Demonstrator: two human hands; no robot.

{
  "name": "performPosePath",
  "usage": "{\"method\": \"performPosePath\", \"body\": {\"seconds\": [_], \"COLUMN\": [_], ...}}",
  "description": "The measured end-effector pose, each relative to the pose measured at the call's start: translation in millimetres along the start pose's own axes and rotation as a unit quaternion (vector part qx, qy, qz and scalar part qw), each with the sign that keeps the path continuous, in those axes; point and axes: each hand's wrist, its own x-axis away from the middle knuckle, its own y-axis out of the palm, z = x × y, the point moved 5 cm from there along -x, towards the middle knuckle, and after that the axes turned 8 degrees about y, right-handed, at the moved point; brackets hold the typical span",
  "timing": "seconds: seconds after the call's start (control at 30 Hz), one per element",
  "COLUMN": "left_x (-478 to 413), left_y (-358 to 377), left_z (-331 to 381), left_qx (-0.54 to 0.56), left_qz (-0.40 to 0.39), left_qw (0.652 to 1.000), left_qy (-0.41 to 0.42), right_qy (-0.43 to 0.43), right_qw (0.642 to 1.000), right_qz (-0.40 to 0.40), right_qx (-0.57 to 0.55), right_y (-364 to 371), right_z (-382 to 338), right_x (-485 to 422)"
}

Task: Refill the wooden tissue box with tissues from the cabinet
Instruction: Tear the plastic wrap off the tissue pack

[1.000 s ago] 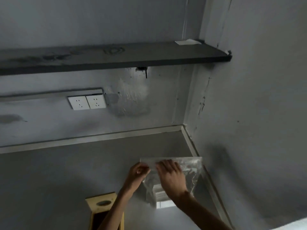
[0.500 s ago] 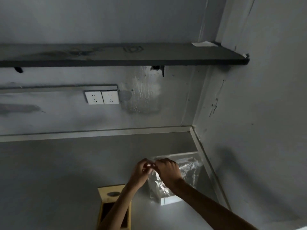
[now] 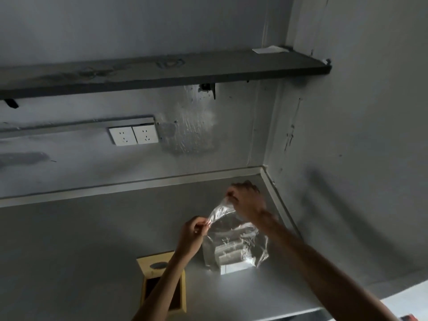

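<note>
A clear plastic tissue pack (image 3: 234, 249) stands on the grey counter (image 3: 81, 239) near the right wall, with white tissues showing through it. My left hand (image 3: 193, 232) pinches the near edge of the wrapper's top. My right hand (image 3: 246, 200) pinches the far edge and holds it higher, so the wrapper's mouth gapes between them. The wooden tissue box (image 3: 164, 283) lies just left of the pack, its dark inside open and its lid with an oval slot at the far end; my left forearm crosses over it.
A dark shelf (image 3: 162, 70) runs along the back wall overhead, with a white slip of paper (image 3: 268, 50) at its right end. Two white wall sockets (image 3: 134, 135) sit below it. The right wall meets the counter just beyond the pack.
My hands, which were pinched together at the wrapper's top, have drawn apart: the right one up and away, the left one toward me. The wrapper's top now gapes.
</note>
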Motion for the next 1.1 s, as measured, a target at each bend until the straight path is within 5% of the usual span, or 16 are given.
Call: {"method": "performPosePath", "body": {"seconds": [0.3,0.47,0.57,0.67,0.83,1.0,1.1], "left_x": [-0.6,1.2,-4.4,-9.4,-19.8,-30.4,-22.3], "left_y": [9.7,4.2,6.3,5.1,-6.2,-13.5,-10.9], "left_z": [2.9,0.4,7.3,7.9,8.2,20.1,17.3], "left_qx": [-0.004,0.019,0.079,0.170,0.174,0.121,0.028], "left_qz": [0.002,-0.020,-0.014,0.000,0.017,0.075,0.200], "left_qw": [1.000,0.999,0.996,0.979,0.977,0.985,0.969], "left_qy": [-0.016,-0.037,-0.048,-0.112,-0.122,-0.099,-0.144], "right_qy": [0.019,-0.065,-0.049,-0.066,-0.055,-0.004,0.067], "right_qw": [0.998,0.991,0.996,0.987,0.996,0.965,0.921], "right_qz": [-0.032,-0.069,-0.079,-0.128,-0.063,-0.240,-0.333], "right_qx": [0.059,0.090,0.011,0.065,0.035,-0.110,-0.188], "right_y": [33.6,-4.6,-32.3,-9.1,-26.3,-56.9,-39.8], "right_z": [56.7,46.0,44.8,43.9,56.5,48.9,42.5], "right_x": [30.5,5.2,-7.0,12.9,0.2,-16.3,-8.5]}}
